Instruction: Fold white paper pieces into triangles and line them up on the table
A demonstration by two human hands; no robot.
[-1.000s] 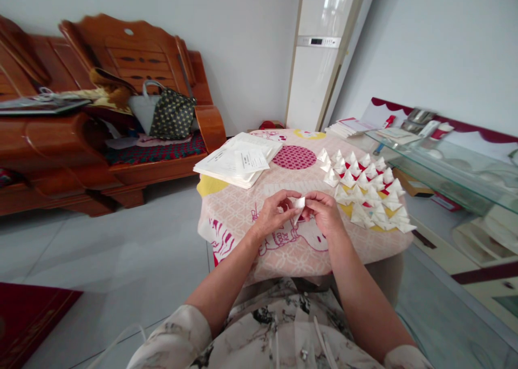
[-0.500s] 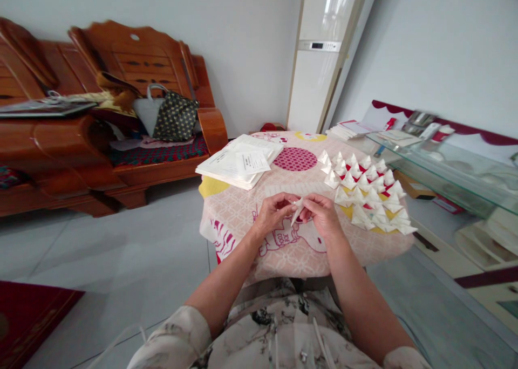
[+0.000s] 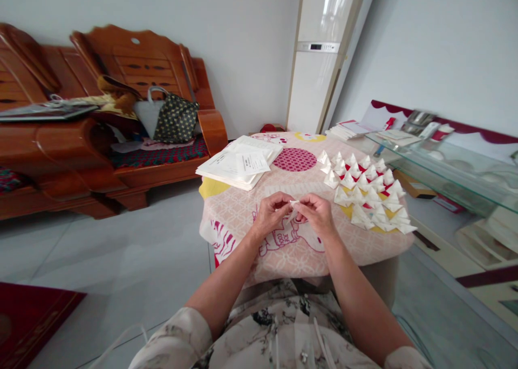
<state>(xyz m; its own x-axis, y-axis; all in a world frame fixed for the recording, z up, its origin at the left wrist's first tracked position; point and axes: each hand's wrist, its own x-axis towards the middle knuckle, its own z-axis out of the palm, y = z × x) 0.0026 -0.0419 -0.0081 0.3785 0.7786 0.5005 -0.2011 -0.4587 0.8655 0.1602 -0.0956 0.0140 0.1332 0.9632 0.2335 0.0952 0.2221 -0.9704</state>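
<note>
Pinching paper (image 3: 294, 204) in both hands (image 3: 270, 214) (image 3: 318, 213), contents of patterned bag (image 3: 177, 119) hidden

On our left we see a carved wooden bench (image 3: 140, 56) with a grey bag (image 3: 146, 115) and a dark patterned bag (image 3: 176, 120) side by side on its seat. Ahead of us stands a tall white appliance (image 3: 312, 88); on our right, metal bowls (image 3: 418, 122) sit by a glass shelf (image 3: 457, 169).

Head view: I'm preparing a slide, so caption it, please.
Left hand and right hand pinch a small white paper piece over a patterned tablecloth, with folded paper shapes to the right.
</note>
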